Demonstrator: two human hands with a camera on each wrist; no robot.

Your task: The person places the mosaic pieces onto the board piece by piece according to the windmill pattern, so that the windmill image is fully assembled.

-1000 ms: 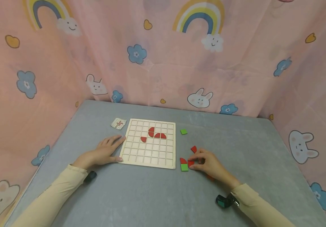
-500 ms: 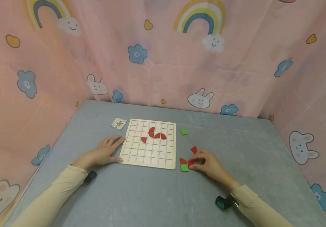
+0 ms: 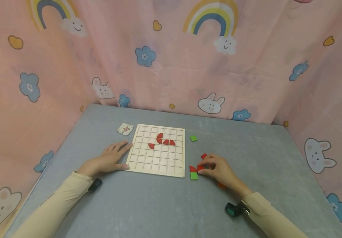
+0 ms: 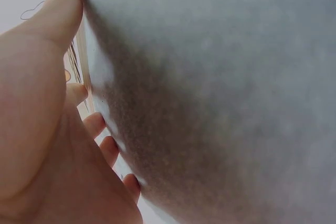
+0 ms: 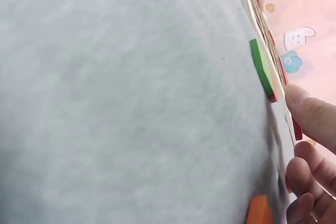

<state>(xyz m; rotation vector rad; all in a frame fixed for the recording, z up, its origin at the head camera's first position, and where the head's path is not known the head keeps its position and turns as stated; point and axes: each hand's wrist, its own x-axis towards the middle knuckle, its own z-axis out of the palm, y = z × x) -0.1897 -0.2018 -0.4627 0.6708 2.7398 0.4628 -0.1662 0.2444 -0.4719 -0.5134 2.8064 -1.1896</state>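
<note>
My right hand (image 3: 218, 169) pinches a red quarter-circle tile (image 3: 200, 168) between thumb and fingers, close over the table right of the board. The right wrist view shows that red tile (image 5: 297, 128) edge-on by the thumb. Beside it lie another red quarter-circle (image 3: 192, 169) and a green square tile (image 3: 194, 176), edges together. My left hand (image 3: 109, 158) rests along the left side of a wooden grid board (image 3: 156, 162), thumb at its near corner and fingers extended. Several red quarter-circles (image 3: 159, 138) sit in the board's cells.
A small pattern card (image 3: 125, 129) lies left of the board's far corner. One green tile (image 3: 193, 138) lies to the right of the board. Near my right hand are a red tile (image 3: 204, 156) and an orange piece (image 3: 221, 185), partly hidden. A printed pink curtain (image 3: 171, 66) surrounds the table.
My right hand has shifted slightly away from me with the pinched red tile, now a little higher in the view. The left hand keeps its place at the board.
</note>
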